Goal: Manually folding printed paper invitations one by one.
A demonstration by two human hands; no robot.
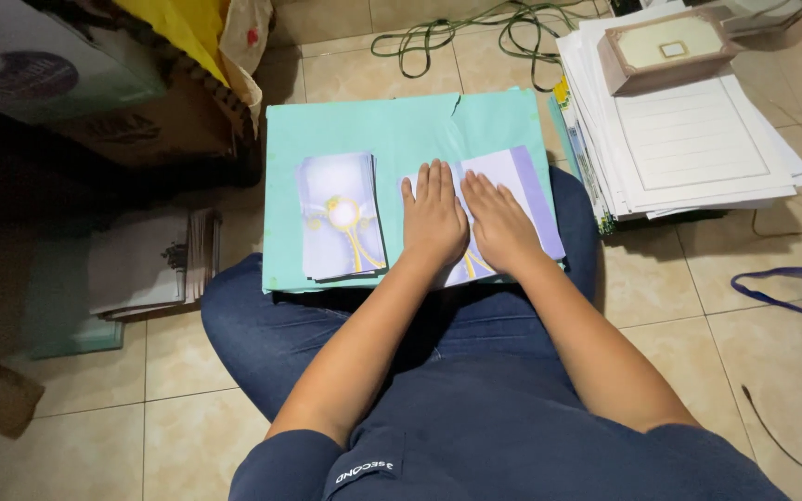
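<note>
Tiled floor, teal folder [392,121] on lap, lilac sheet [522,176] under both hands' flat, open fingers [433,181]

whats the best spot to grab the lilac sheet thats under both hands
Probably the right edge of the lilac sheet, coming in from the right. It lies flat on the teal board with the left hand and right hand pressed palm-down over its middle. The darker purple strip past the right hand lies bare near the board's edge, so a thumb-and-finger grip could slide under there.
</note>
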